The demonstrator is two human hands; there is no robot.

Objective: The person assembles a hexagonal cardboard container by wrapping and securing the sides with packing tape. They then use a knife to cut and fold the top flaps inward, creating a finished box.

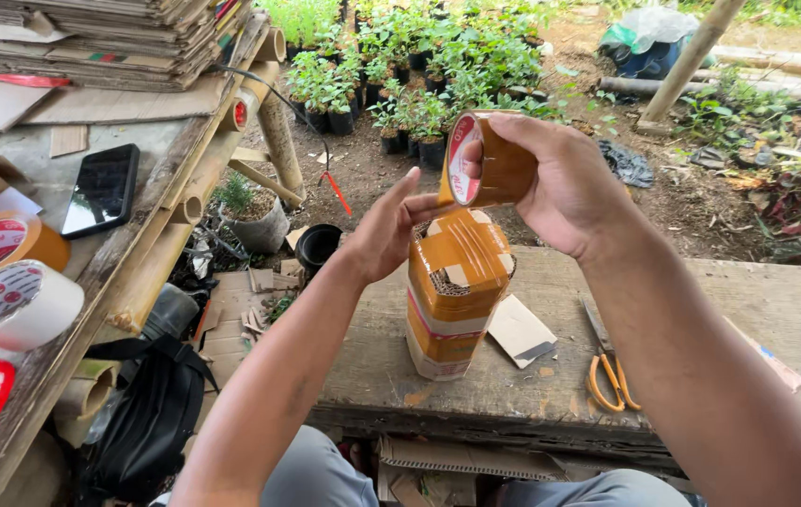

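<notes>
A tall cardboard parcel (447, 310) wrapped in brown tape stands upright on a weathered wooden bench (701, 310). My right hand (560, 188) grips a roll of brown packing tape (480, 160) just above the parcel, with a strip running down to its top. My left hand (386, 230) presses against the parcel's upper left side, fingers spread.
Orange-handled scissors (610, 376) and a cardboard scrap (521, 330) lie on the bench right of the parcel. On the left a bamboo-edged table (152, 253) holds tape rolls (6, 277), a dark phone (102, 190) and stacked cardboard (100, 38). Potted seedlings (410, 66) stand on the ground beyond. A black bag (142, 418) sits below.
</notes>
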